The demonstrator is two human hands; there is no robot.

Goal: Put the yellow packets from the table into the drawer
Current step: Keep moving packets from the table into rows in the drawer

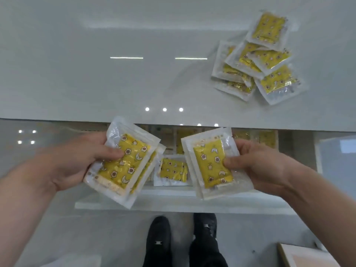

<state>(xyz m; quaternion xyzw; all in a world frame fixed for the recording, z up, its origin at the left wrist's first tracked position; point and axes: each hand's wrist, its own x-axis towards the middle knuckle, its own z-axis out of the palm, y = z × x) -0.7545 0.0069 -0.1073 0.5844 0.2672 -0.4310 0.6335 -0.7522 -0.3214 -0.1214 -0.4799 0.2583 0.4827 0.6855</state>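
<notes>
Over on the left, the left grip [77, 162] is clamped on a couple of yellow packets [127, 166] above the open drawer [173, 205], where one packet [173, 169] already lies. Right grip [258, 166] pinches another bunch [210, 160]. Next, I'd guess: drop both in, minding the worktop [115, 83] edge; plenty of room. Far right, a pile [258, 60] waits.

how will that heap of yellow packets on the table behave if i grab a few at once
Probably slippery: the heap of packets has glossy wrappers and lies splayed. Likely light and thin: the right hand pinches a small stack easily.
</notes>
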